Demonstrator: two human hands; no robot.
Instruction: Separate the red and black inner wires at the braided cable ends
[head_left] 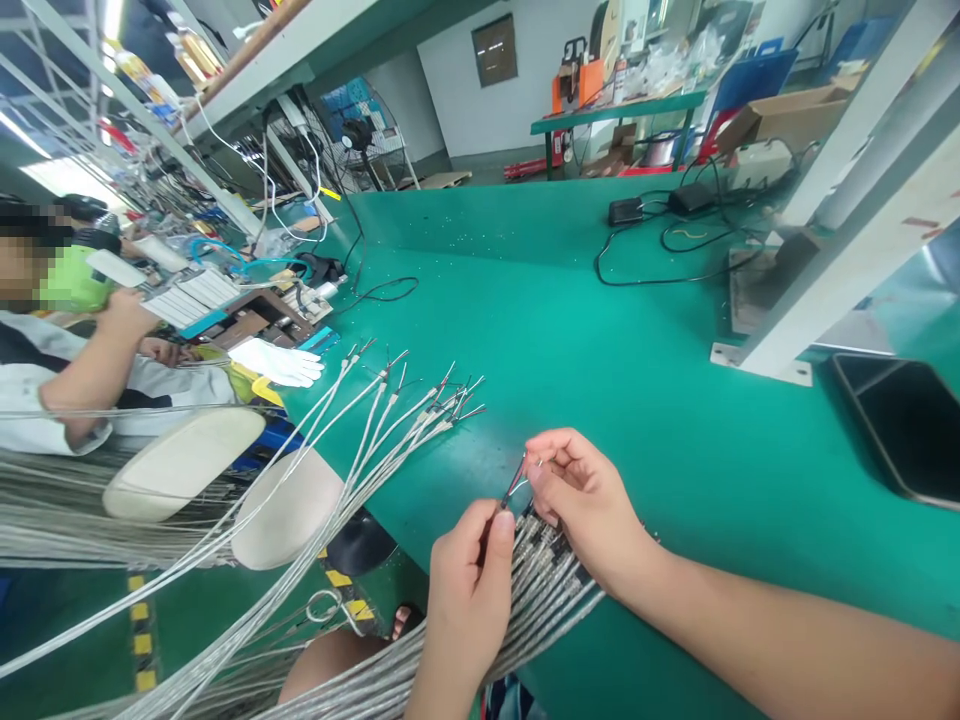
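Near the front edge of the green table, my left hand (472,580) pinches a cable where thin coloured wires come out of its end. My right hand (581,495) is closed on the tips of those thin wires (515,482), just above and right of my left hand. Beneath both hands lies a thick bundle of clear-grey cables (551,590), partly hidden by them. To the left, a second group of cables (360,480) reaches over the table edge, its stripped ends fanned out on the surface.
A phone (900,425) lies at the right, beside a white metal post (847,220). Black adapters (626,211) with cords rest at the back. At the left, a person (82,370) sits by equipment and a white glove (277,362). Two pale oval pads (289,505) stand below the table edge.
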